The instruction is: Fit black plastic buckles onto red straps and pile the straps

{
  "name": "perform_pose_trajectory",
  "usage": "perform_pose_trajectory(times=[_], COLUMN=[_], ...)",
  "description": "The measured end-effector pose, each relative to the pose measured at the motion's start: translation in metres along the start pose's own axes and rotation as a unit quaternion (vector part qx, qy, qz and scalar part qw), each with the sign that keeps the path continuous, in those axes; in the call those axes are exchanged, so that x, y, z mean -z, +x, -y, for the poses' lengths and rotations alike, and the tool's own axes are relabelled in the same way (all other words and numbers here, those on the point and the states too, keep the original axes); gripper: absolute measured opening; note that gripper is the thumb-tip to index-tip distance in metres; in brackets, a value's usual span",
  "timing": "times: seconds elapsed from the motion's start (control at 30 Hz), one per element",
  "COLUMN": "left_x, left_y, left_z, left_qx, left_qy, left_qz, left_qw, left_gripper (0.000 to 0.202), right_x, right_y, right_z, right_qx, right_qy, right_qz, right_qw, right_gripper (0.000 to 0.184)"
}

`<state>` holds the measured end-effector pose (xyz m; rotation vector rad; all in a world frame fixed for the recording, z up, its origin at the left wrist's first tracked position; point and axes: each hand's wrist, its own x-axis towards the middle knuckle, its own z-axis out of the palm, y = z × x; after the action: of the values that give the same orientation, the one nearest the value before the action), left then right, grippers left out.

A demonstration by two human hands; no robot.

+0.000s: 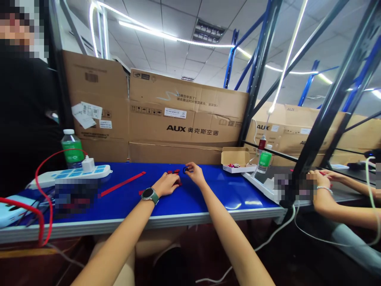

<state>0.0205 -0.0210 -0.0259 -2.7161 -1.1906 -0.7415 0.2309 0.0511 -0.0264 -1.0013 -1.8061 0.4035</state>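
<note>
My left hand (168, 185), with a watch (148, 193) at its wrist, rests on the blue tabletop (208, 202). Its fingers are curled down over a red strap (173, 172), parts of which show beyond and beside them. Just to the right, my right hand (195, 174) pinches a small black ring-shaped piece (185, 170) between thumb and fingers, slightly apart from the strap. Another length of red strap (123, 184) lies flat and slanted to the left of my left hand.
A small open carton (237, 169) with red bits stands at the back right. On the left are a power strip (71, 175), a bottle (72, 149) and red cable. Cardboard (184, 119) walls the back. A co-worker's hands (320, 184) work beyond the rack post at right.
</note>
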Motion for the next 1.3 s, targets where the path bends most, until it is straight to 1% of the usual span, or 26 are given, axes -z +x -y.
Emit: perform_pose_trajectory(times=[0.1, 0.2, 0.3, 0.37, 0.47, 0.53, 0.6, 0.67, 0.73, 0.8, 0.87, 0.93, 1.03, 1.07, 1.13, 1.2, 1.3], left_x=[-0.002, -0.004, -0.005, -0.005, -0.005, -0.005, -0.004, -0.003, -0.004, -0.005, -0.008, -0.010, -0.013, -0.013, -0.014, -0.014, -0.012], left_y=[0.000, 0.001, 0.001, 0.001, 0.001, 0.001, 0.002, 0.002, 0.003, 0.005, 0.006, 0.007, 0.007, 0.007, 0.006, 0.006, 0.005], left_z=[0.004, 0.007, 0.007, 0.006, 0.005, 0.005, 0.007, 0.009, 0.011, 0.014, 0.017, 0.020, 0.023, 0.024, 0.025, 0.025, 0.024], left_qx=[0.005, 0.005, 0.031, 0.046, 0.056, 0.063, 0.066, 0.062, 0.062, 0.071, 0.081, 0.089, 0.102, 0.107, 0.116, 0.126, 0.143], left_qy=[-0.038, -0.050, -0.008, 0.017, 0.011, -0.013, -0.046, -0.096, -0.160, -0.218, -0.249, -0.251, -0.228, -0.222, -0.216, -0.216, -0.209], left_qz=[-0.003, 0.005, -0.004, -0.002, 0.009, 0.002, -0.008, -0.022, -0.033, -0.042, -0.052, -0.067, -0.079, -0.082, -0.091, -0.105, -0.117], left_qw=[0.999, 0.999, 0.999, 0.999, 0.998, 0.998, 0.997, 0.993, 0.985, 0.972, 0.964, 0.962, 0.965, 0.966, 0.965, 0.963, 0.960], left_gripper=[0.023, 0.024, 0.023, 0.022, 0.017, 0.014, 0.011, 0.008, 0.008, 0.012, 0.019, 0.022, 0.024, 0.025, 0.025, 0.022, 0.014], right_x=[0.000, 0.000, -0.001, -0.002, -0.004, -0.005, -0.005, -0.005, -0.004, -0.004, -0.004, -0.004, -0.004, -0.004, -0.006, -0.008, -0.009], right_y=[0.002, 0.003, 0.003, 0.003, 0.003, 0.004, 0.005, 0.005, 0.005, 0.004, 0.003, 0.002, 0.000, -0.001, -0.002, -0.003, -0.002], right_z=[-0.001, -0.002, -0.003, -0.005, -0.008, -0.010, -0.012, -0.013, -0.013, -0.012, -0.011, -0.010, -0.009, -0.009, -0.010, -0.010, -0.010], right_qx=[-0.027, -0.054, -0.049, -0.036, -0.026, -0.030, -0.035, -0.030, -0.030, -0.048, -0.081, -0.104, -0.113, -0.114, -0.112, -0.105, -0.096], right_qy=[0.015, 0.066, 0.115, 0.127, 0.128, 0.123, 0.114, 0.102, 0.105, 0.138, 0.191, 0.236, 0.276, 0.285, 0.298, 0.305, 0.283], right_qz=[-0.002, 0.007, 0.023, 0.026, 0.026, 0.027, 0.035, 0.048, 0.062, 0.075, 0.096, 0.112, 0.139, 0.151, 0.170, 0.173, 0.157], right_qw=[1.000, 0.996, 0.992, 0.991, 0.991, 0.992, 0.992, 0.993, 0.992, 0.986, 0.974, 0.960, 0.944, 0.940, 0.932, 0.931, 0.941], right_gripper=[0.032, 0.036, 0.038, 0.039, 0.041, 0.040, 0.034, 0.027, 0.026, 0.028, 0.031, 0.032, 0.028, 0.028, 0.037, 0.043, 0.039])
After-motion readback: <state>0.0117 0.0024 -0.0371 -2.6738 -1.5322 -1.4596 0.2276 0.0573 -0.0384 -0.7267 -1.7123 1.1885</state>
